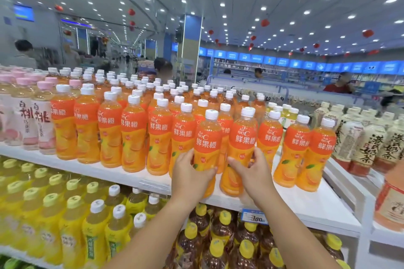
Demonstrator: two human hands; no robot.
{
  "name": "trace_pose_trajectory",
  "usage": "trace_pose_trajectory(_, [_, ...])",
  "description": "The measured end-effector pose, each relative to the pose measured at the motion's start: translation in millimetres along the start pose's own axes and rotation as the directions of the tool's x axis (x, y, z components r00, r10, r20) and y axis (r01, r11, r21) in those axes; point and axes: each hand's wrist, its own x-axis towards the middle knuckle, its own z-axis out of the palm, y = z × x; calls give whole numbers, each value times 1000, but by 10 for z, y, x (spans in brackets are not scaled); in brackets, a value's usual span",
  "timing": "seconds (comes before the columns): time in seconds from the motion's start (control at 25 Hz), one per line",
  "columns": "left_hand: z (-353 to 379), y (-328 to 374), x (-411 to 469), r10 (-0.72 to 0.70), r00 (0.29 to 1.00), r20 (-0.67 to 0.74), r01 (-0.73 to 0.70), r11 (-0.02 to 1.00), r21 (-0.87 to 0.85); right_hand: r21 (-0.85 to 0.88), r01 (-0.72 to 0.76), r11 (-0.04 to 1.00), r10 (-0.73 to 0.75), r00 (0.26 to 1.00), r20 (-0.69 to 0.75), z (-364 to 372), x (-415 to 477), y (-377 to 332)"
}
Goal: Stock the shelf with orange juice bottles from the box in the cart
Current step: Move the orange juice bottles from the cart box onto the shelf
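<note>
While orange juice bottles (133, 133) crowd the shelf (306, 201), my left grip (190, 174) clamps a front bottle (207, 135), my right grip (253, 172) the neighbouring bottle (243, 135).

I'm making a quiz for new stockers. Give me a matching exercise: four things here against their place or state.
1. left hand
2. pink-capped bottles
3. price tag
4. yellow-capped brown bottles

A. on the front edge of the shelf
B. far left on the shelf
C. under the shelf
D. gripping an orange juice bottle

Pairs: 1-D, 2-B, 3-A, 4-C
</note>
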Motion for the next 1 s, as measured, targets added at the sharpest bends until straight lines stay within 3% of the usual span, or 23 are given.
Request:
trace_pose_trajectory(0.32, [193, -239, 52, 20, 1000, -24, -19, 1000, 20, 53, 31, 998, -31, 999, 13, 142, -114, 171])
trace_pose_trajectory(0.56, [235, -270, -53, -21, 998, -67, 24, 999, 40, -12, -7, 1000, 8, 998, 54, 110, -217, 269])
trace_pose_trajectory(0.84, [147, -301, -118, 12, 1000, -11, -10, 992, 128, 4, -30, 1000, 30, 998, 46, 93, -216, 345])
trace_pose_trajectory(1.0, [84, -322, -163, 28, 997, 70, -32, 997, 65, 9, -40, 999, 40, 998, 53, 87, -216, 353])
